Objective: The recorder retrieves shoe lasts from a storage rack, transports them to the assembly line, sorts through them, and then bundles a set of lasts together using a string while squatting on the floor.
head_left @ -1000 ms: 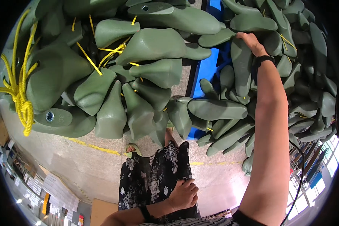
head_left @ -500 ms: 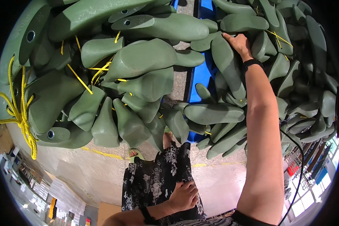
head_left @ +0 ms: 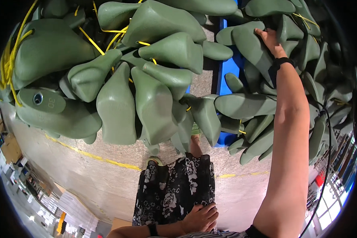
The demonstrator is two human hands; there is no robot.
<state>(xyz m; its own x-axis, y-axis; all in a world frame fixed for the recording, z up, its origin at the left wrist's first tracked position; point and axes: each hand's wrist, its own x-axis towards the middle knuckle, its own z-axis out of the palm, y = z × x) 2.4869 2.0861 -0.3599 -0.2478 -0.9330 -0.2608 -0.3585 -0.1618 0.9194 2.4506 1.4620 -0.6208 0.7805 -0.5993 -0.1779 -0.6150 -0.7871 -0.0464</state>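
Note:
My right hand (head_left: 269, 41) reaches into the right-hand pile of green shoe lasts. Its thumb side lies on the end of one long shoe last (head_left: 254, 44), and the other fingers are partly hidden between the lasts around it; it appears to grip this one. Low in front of my body, my left hand (head_left: 201, 218) rests against a black floral skirt (head_left: 168, 190), fingers curled together and nothing visible in them. On the left, another heap holds larger shoe lasts (head_left: 154, 105), several strung on yellow cord (head_left: 92, 41).
A blue frame (head_left: 235, 67) edges the right pile, with a strip of speckled floor (head_left: 204, 81) between the heaps. A black cable (head_left: 327, 158) hangs beside my right arm. Yellow tape (head_left: 95, 155) marks the floor; a white stack (head_left: 77, 206) stands at lower left.
The view has shifted, so both piles sit higher and farther right. My right hand has drawn slightly nearer on the same shoe last. The left hand stays low against the skirt.

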